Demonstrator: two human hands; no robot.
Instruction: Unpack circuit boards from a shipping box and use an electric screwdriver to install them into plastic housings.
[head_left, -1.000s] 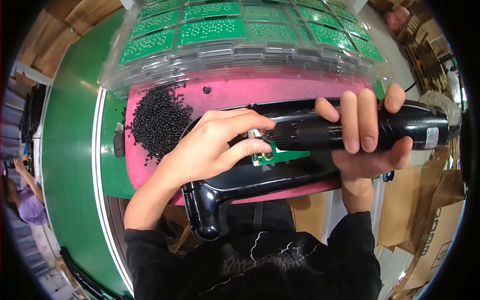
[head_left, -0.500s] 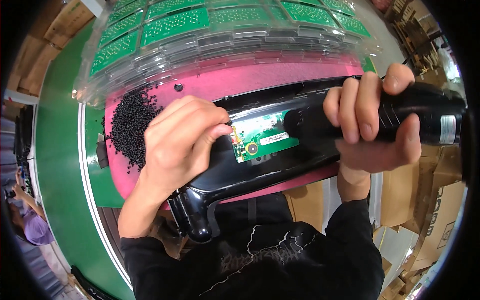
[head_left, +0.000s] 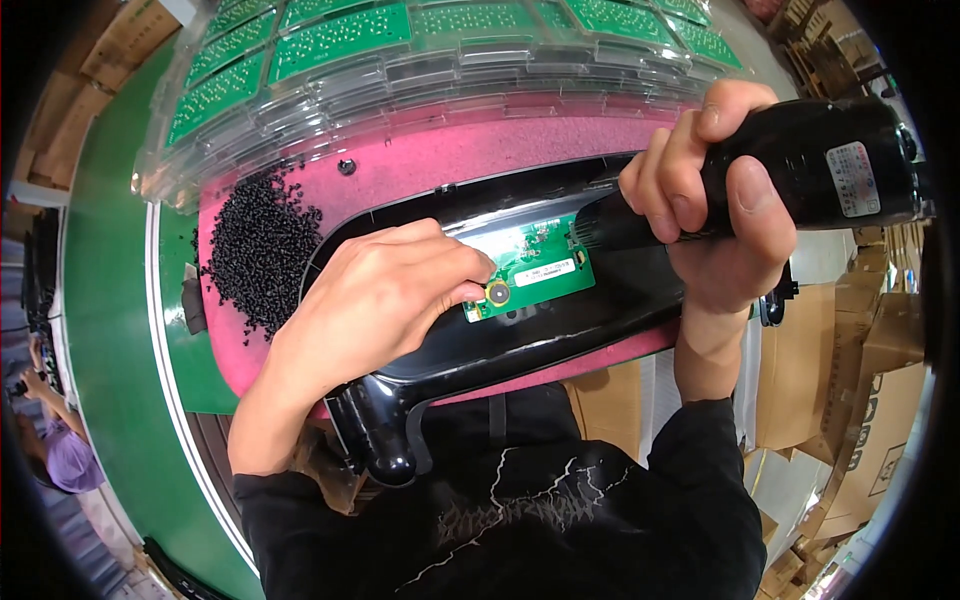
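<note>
A green circuit board (head_left: 547,285) with a white label lies inside a long black plastic housing (head_left: 560,325), which has a short handle-like stub at the near left. My left hand (head_left: 390,290) reaches over the housing, thumb and forefinger pinched at the board's left end beside a round part; what they grip is hidden. Wrapped in my right hand (head_left: 710,200) is a black electric screwdriver (head_left: 795,160), held tilted, its narrow end over the board's right end. The tip itself is hard to make out.
On the pink mat (head_left: 480,150) a pile of small black screws (head_left: 255,250) lies left of the housing, with one small black ring-like part (head_left: 346,167) apart from it. Clear trays (head_left: 430,85) of green boards are stacked behind. Cardboard boxes (head_left: 800,370) stand at the right.
My left fingers have moved down along the board's left end. My right hand has swung the screwdriver to a steeper tilt, its rear end higher and its front nearer the board's right end.
</note>
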